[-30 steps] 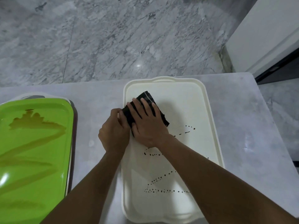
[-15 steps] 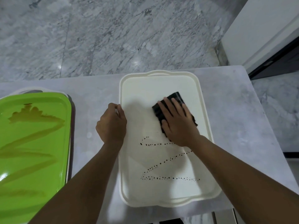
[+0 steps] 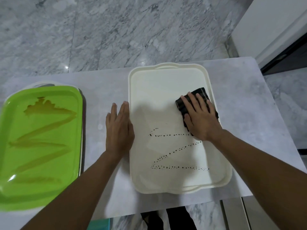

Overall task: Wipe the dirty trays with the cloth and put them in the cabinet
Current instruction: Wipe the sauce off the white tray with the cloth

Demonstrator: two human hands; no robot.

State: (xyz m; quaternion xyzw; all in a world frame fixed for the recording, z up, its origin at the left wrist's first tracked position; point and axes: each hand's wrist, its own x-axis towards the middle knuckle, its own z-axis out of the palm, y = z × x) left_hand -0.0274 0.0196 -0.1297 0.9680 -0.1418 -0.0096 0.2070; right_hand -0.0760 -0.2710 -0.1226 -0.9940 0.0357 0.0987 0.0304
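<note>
- The white tray (image 3: 157, 97) lies on the table (image 3: 249, 113), long axis pointing away from the person; the smeared green tray (image 3: 13, 117) sits well to the left.
- The right hand (image 3: 201, 120) presses flat, fingers straight, on the cloth (image 3: 200, 94) by the tray's right rim.
- The left hand (image 3: 118, 128) rests flat and released against the left rim.
- The dotted stain (image 3: 172, 153) lies body-side of the cloth, nearest the right hand; the wipe likely pulls back.
</note>
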